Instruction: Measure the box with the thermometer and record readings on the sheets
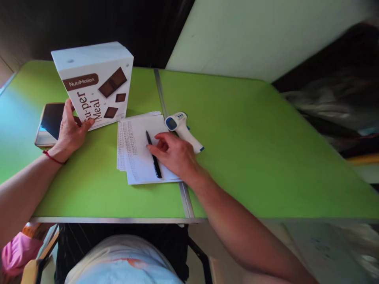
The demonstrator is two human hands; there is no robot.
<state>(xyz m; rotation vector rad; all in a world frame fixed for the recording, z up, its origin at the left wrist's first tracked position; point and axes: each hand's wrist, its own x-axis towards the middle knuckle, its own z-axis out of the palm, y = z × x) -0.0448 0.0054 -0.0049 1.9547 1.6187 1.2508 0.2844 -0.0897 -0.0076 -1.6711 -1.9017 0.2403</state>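
Upper left of the frame, box [96,87]: "NutriMotion" in white on a brown band [80,82], and below that "Su-per Meal" in brown, two lines turned sideways, reading upward, start of the lower-left line partly hard to make out. Small print at the box's lower right corner, too small to read. Papers [140,157] at center carry columns of tiny dark characters along the left side, illegible, and the thermometer [189,139] right beside them has button marks too small to read.

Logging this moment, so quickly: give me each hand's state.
Left hand: closed on the white box, near its base.
Right hand: open, fingers loosely curled, beside the pen on the papers.
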